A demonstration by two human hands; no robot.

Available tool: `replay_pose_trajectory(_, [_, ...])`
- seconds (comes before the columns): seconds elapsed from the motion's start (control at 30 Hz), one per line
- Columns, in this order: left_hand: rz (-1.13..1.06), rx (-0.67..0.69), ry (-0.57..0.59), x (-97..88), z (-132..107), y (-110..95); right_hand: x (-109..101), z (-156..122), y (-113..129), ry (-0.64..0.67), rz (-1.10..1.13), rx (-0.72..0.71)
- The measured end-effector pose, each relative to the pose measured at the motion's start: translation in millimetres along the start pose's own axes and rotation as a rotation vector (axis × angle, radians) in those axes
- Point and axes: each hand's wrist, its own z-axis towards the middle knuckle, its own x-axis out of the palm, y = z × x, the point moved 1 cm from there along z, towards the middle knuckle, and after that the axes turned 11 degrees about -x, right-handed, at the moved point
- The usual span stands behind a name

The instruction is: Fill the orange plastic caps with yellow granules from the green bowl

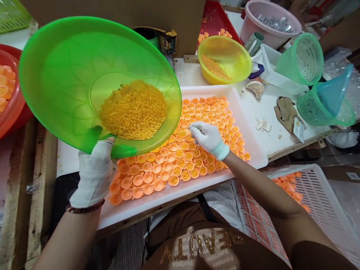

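Observation:
My left hand [95, 170], in a white knitted glove, grips the near rim of a large green basin [64, 75]. The basin is tilted over the left part of a white tray [250, 150], and a heap of small yellow beads [135, 110] lies low in it. Rows of small orange cups [147, 167] cover the tray; those toward the right hold yellow beads, while many at the left look unfilled. Over the cups, my gloved right hand [208, 138] is closed in a pinch on a small orange spoon-like thing [183, 133], partly hidden by the fingers.
Behind the tray stands a yellow bowl [239, 69] with orange grains. A pink tub [270, 22], green baskets [317, 101] and a brown cloth [288, 114] are at the right. A red tub [14, 108] of orange pieces is left; a white crate [315, 198] sits lower right.

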Motion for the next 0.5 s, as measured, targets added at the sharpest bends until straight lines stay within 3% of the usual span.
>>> replay_pose_trajectory(0.1, [-0.003, 0.031, 0.025, -0.4, -0.5, 0.8, 0.7, -1.7, -6.2, 0.035, -0.095, -0.113])
replay_pose_trajectory(0.33, [0.024, -0.009, 0.013, -1.7, 0.2, 1.3, -11.2, 7.6, -16.8, -0.138, 0.389, 0.329])
replay_pose_trajectory(0.43, [0.024, 0.014, 0.018, 0.8, -3.3, -1.6, -5.8, 20.1, -2.2, -0.118, 0.513, 0.319])
replay_pose_trajectory(0.5, [0.026, 0.015, 0.025, 1.2, -5.4, -2.3, 5.0, 30.6, 11.8, -0.102, 0.455, 0.248])
